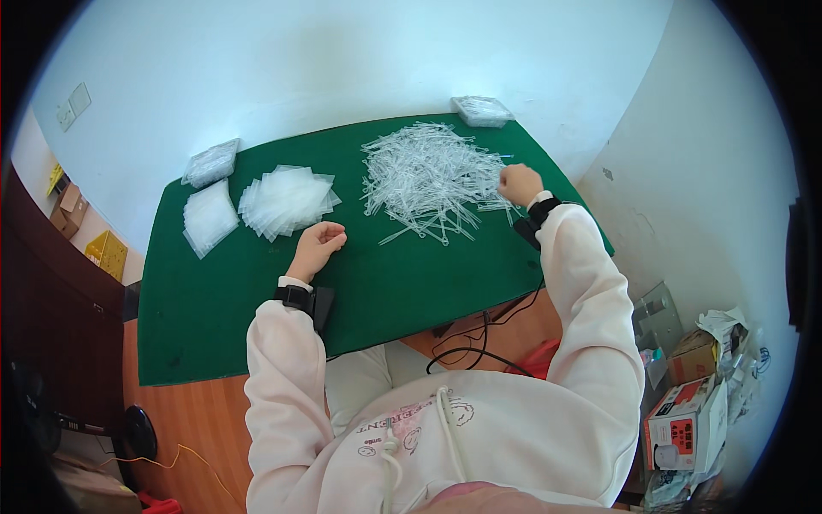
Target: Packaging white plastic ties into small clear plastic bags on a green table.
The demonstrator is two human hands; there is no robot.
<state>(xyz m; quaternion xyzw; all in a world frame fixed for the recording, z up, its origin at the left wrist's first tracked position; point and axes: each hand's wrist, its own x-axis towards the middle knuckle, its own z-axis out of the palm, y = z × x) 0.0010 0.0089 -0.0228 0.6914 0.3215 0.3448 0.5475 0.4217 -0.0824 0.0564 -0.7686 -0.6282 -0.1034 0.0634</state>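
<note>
A large heap of thin clear plastic sticks (432,176), some with a small ring at one end, lies on the green table right of centre. At its right edge is my right hand (521,184), closed, with its fingertips turned toward the sticks; what it pinches is hidden. My left hand (318,250) hovers or rests over the cloth just in front of a fanned stack of translucent flat bags (289,201). Its fingers are curled together, and whatever may be between them cannot be made out. Farther left lies a second stack of flat bags (210,218).
Clear containers of sticks stand at the back left (211,163) and back right (482,111) by the wall. The green table (231,317) has a curved edge. Black cables (484,347) hang below it. Boxes (685,424) and wrapping pile up on the right.
</note>
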